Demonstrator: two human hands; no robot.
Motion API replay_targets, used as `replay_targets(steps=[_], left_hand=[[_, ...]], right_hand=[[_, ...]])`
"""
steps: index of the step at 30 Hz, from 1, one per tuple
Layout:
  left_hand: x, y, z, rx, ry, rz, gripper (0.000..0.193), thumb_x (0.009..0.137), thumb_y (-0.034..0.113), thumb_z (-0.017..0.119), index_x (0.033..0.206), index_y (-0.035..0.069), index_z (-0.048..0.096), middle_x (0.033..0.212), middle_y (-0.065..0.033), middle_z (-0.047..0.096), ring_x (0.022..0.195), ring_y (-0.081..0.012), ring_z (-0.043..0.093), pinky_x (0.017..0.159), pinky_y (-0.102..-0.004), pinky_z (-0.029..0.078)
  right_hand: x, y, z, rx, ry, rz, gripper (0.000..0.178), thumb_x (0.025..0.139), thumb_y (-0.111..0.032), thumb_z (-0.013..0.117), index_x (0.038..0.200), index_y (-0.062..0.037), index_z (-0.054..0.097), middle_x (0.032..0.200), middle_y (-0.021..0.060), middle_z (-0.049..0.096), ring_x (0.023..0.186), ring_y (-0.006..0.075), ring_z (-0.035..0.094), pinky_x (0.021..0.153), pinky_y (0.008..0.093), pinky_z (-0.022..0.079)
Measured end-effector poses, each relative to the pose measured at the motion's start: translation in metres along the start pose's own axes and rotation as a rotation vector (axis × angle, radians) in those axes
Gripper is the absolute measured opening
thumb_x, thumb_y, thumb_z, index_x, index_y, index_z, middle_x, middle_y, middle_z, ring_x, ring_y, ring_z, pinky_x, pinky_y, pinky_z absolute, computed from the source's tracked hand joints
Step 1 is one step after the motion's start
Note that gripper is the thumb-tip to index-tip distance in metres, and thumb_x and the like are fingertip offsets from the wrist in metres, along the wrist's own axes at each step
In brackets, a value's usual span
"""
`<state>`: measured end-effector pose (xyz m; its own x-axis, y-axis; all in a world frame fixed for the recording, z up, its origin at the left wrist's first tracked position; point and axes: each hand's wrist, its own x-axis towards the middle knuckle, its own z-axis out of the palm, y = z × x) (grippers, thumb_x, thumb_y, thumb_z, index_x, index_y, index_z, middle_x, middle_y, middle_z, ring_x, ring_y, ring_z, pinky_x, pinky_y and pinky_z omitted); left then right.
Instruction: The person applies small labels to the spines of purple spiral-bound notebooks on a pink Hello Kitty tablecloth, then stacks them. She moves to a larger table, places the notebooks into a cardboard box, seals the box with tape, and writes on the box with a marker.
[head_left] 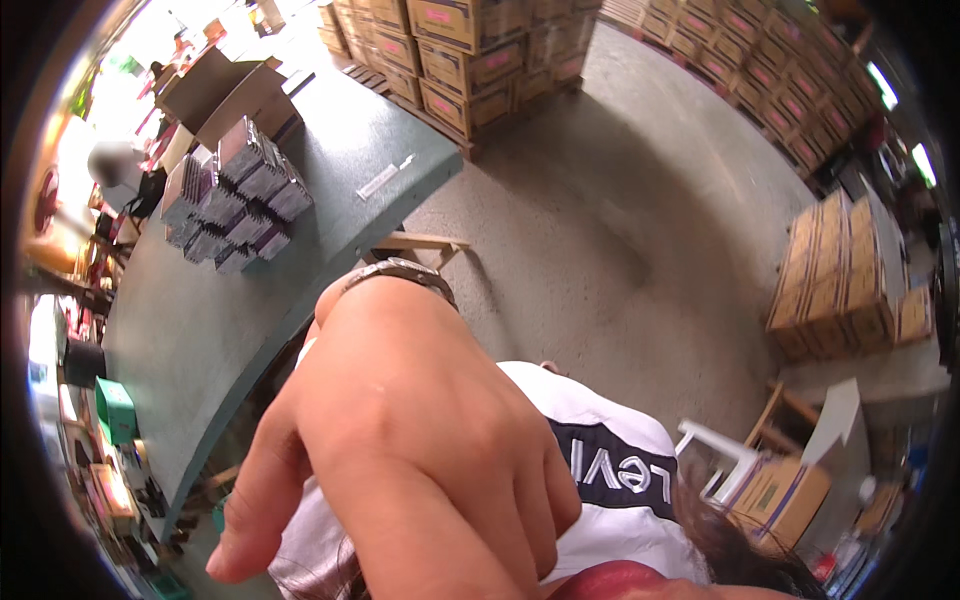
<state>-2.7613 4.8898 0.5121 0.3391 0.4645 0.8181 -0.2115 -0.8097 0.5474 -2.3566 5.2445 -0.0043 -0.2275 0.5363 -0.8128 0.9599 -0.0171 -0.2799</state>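
Observation:
My left hand (420,410) is raised close in front of me and fills the lower middle of the view, with its back turned up. A metal-banded wristwatch (402,270) sits on its wrist. The thumb stands out to the left, one finger stretches down past the lower edge, and the other fingers curl at the right. Nothing shows in its grip; the stretched fingertip is cut off. Beyond it, several stacked grey and purple packs (235,200) lie on a green-grey table (380,150). My right hand is out of sight.
An open cardboard box (250,100) stands behind the packs. Cartons on a pallet (470,70) rise past the table's far corner. More carton stacks (830,270) stand at the right. A white-framed stool or chair (715,460) is at lower right, and a green bin (116,410) at left.

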Motion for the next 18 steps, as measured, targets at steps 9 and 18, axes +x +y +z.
replay_targets(steps=[9, 18], left_hand=[[-0.058, -0.001, -0.188, 0.179, 0.152, -0.065, 0.045, 0.104, 0.039, 0.027, 0.113, 0.004, 0.055, 0.082, -0.0148, 0.055, 0.064, -0.0257, 0.053, 0.066, -0.0407, 0.045], [-0.127, 0.043, -0.350, 0.471, 0.427, 0.038, 0.044, 0.103, 0.038, 0.036, 0.112, 0.002, 0.059, 0.079, -0.0131, 0.058, 0.060, -0.0222, 0.053, 0.059, -0.0351, 0.041]], right_hand=[[0.159, -0.440, -0.163, -0.476, 0.162, -0.364, 0.045, 0.068, -0.022, 0.083, 0.101, 0.0037, 0.068, 0.093, 0.0127, 0.072, 0.081, 0.0225, 0.069, 0.067, 0.0397, 0.054], [0.116, -0.877, -0.035, -0.549, 0.067, -1.091, 0.046, 0.067, -0.030, 0.083, 0.097, 0.0030, 0.069, 0.091, 0.0140, 0.072, 0.085, 0.0242, 0.069, 0.078, 0.0356, 0.051]])
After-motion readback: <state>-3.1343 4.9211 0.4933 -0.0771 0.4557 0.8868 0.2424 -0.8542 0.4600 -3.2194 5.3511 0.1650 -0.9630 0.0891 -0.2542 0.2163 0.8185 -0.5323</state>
